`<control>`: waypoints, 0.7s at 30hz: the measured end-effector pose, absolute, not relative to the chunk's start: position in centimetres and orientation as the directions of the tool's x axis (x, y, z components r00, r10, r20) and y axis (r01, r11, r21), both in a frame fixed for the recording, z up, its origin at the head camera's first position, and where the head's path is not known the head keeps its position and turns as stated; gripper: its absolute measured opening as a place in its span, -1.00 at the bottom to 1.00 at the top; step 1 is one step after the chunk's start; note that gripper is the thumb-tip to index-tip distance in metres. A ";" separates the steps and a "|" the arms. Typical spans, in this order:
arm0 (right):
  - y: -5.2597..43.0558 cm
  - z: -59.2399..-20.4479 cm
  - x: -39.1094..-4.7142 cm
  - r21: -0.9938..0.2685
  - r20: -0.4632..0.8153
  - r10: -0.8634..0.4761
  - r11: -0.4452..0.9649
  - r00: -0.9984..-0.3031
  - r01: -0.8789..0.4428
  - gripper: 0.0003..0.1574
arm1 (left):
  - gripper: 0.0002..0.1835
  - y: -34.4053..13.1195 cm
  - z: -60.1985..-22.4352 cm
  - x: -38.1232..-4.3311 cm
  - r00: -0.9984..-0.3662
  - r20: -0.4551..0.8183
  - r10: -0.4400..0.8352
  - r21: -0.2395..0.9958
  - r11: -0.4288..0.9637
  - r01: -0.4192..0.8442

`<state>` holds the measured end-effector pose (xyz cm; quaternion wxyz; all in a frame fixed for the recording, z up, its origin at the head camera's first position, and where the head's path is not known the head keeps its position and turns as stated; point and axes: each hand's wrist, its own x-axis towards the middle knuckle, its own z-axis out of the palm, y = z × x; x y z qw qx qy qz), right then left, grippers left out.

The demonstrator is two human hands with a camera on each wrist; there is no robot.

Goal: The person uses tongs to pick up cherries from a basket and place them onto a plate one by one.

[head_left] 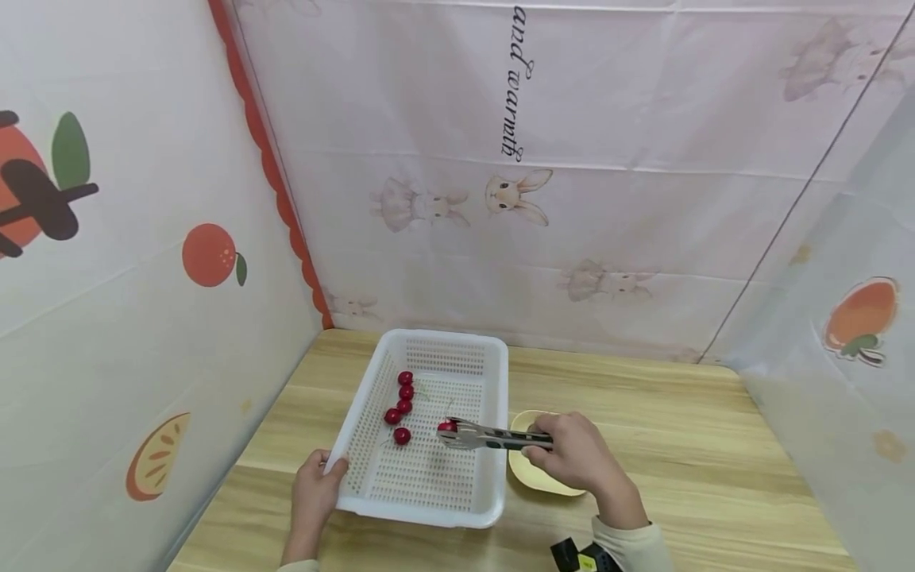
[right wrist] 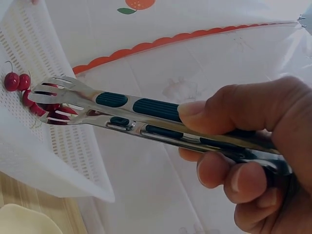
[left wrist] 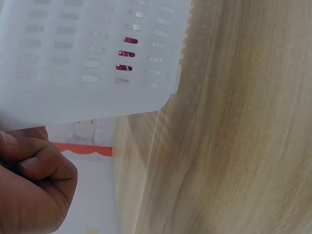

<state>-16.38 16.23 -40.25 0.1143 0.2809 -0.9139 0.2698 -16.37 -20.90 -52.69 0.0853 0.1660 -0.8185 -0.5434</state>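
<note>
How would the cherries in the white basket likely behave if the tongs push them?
Being round, the cherries would probably roll. Their glossy skin may slip against the metal tongs. Raised sides of the white basket should probably keep them inside.

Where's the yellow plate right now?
Head view: the yellow plate is on the table, just right of the white basket, partly hidden by the right hand and tongs.

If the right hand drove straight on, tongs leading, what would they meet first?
Probably the nearest loose cherry, left of the gripped cherry in the head view; the tongs' height is unclear, so they might pass over it.
</note>
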 end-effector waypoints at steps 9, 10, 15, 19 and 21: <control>17.4 -40.0 -15.6 -0.458 0.377 -0.414 0.694 -0.829 -0.555 -0.89 | -0.77 -21.0 -52.8 -16.5 -0.934 -0.046 -0.354 0.917 0.357 -0.181; 17.6 -40.0 -15.5 -0.466 0.371 -0.411 0.693 -0.833 -0.550 -0.89 | -0.77 -21.0 -52.8 -16.5 -0.934 -0.046 -0.355 0.916 0.358 -0.181; 18.3 -39.9 -15.2 -0.515 0.348 -0.399 0.674 -0.848 -0.529 -0.91 | -0.78 -21.0 -53.0 -16.6 -0.934 -0.052 -0.354 0.915 0.357 -0.186; 18.3 -40.1 -15.3 -0.528 0.356 -0.409 0.654 -0.840 -0.542 -0.94 | -0.78 -21.1 -52.9 -16.6 -0.932 -0.065 -0.356 0.915 0.351 -0.198; 18.1 -40.2 -15.4 -0.530 0.360 -0.416 0.645 -0.835 -0.550 -0.94 | -0.78 -21.1 -52.9 -16.7 -0.931 -0.069 -0.360 0.915 0.349 -0.202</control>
